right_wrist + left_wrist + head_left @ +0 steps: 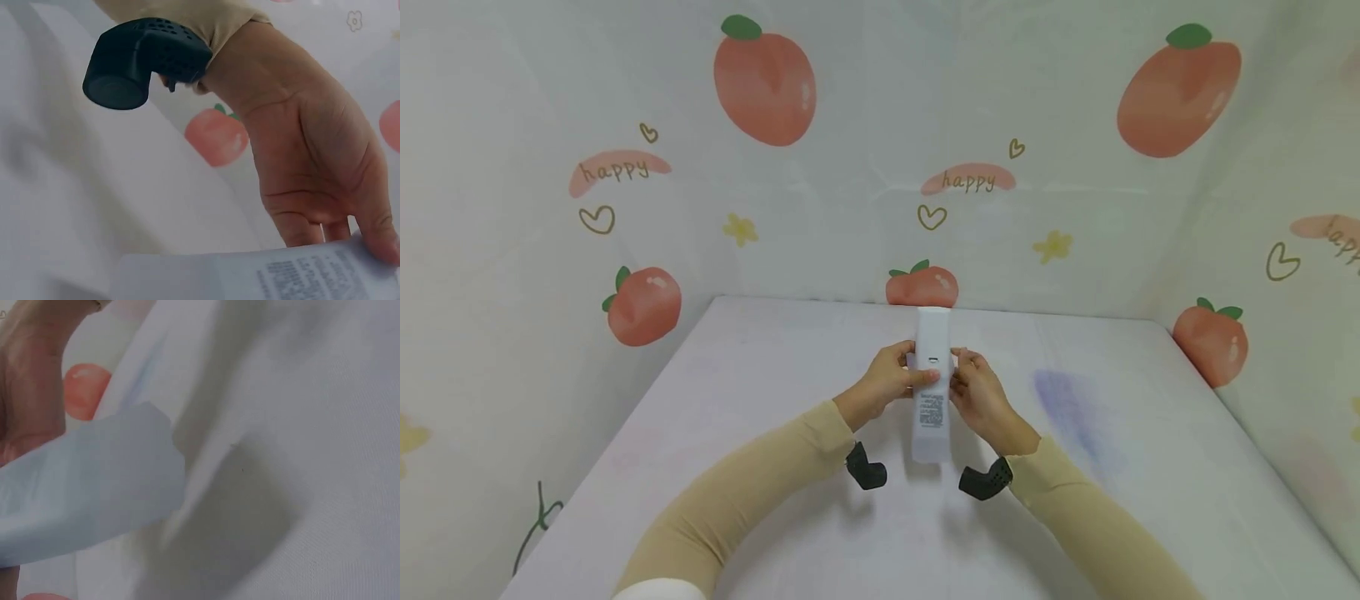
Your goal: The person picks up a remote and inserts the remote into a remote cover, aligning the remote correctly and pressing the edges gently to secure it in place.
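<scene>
Device, white and slim (936,388), held up between both hands over the white table (790,354). It stands lengthwise in the head view, face with printed label (932,411) toward the wearer, small dark mark (933,360) above that. Lower end is off the tabletop; the left wrist view has its shadow (231,519) spread on the cloth.

Left hand (883,385) pinches the device around mid-length: thumb across the face, fingers at the left edge and behind. Right hand (981,398) has bent fingers at the right edge, just about level with the other hand. Whether it really grips or only touches is hard to say, since the device covers part of those fingers and the wrist views don't settle it.

Black wrist cameras, left (867,468) and right (985,481), sit inward of the tan sleeves (760,467), both near the lower end of the device.

Risks, my judgement: the left thumb looks like the main hold, so easing it could let the device slide down or tip toward the wearer. A smooth surface would make that worse. A hard push from the right fingers could twist it about the thumb. Lowering it or swinging the bottom out could knock a camera.
</scene>
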{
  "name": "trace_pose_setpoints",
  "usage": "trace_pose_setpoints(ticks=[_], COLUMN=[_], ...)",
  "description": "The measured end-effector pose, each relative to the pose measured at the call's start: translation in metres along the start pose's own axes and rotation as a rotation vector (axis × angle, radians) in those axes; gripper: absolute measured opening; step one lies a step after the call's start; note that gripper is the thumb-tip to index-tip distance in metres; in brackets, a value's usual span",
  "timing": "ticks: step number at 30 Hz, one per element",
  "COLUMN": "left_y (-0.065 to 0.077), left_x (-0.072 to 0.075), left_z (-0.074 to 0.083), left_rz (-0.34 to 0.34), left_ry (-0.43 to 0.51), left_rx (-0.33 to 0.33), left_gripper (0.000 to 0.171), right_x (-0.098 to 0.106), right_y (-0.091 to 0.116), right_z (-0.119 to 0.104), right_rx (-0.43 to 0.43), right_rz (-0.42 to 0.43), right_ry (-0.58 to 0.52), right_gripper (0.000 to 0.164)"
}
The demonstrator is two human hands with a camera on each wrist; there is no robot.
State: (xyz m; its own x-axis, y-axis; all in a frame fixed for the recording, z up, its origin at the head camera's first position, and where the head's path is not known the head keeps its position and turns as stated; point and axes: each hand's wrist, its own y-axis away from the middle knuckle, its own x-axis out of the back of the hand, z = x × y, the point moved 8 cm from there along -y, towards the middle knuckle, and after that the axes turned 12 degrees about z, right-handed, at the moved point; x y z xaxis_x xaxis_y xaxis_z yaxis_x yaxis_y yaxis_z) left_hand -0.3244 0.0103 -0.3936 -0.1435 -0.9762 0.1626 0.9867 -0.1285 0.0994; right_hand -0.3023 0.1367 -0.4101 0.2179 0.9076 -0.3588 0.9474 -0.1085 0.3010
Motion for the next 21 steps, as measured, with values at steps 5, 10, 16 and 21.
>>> trace_pose_setpoints(ticks=[5, 10, 16, 21], left_y=[0.001, 0.006, 0.01, 0.007], left_x=[-0.003, -0.006, -0.006, 0.003], left_z=[0.002, 0.002, 0.002, 0.001], left_rz=[0.004, -0.009, -0.005, 0.032], left_ry=[-0.037, -0.062, -0.057, 0.027], left_rx=[-0.064, -0.079, -0.077, -0.066], left_gripper=[0.05, 0.049, 0.055, 0.072], right_x=[0.0, 0.003, 0.004, 0.008], right_y=[0.005, 0.004, 0.003, 0.002], right_z=[-0.005, -0.004, -0.004, -0.009], right_rx=[0.086, 0.116, 0.126, 0.13], right_rz=[-0.042, -0.032, -0.018, -0.002], right_ry=[0.194, 0.314, 0.336, 0.32], right_gripper=[0.056, 0.063, 0.06, 0.059])
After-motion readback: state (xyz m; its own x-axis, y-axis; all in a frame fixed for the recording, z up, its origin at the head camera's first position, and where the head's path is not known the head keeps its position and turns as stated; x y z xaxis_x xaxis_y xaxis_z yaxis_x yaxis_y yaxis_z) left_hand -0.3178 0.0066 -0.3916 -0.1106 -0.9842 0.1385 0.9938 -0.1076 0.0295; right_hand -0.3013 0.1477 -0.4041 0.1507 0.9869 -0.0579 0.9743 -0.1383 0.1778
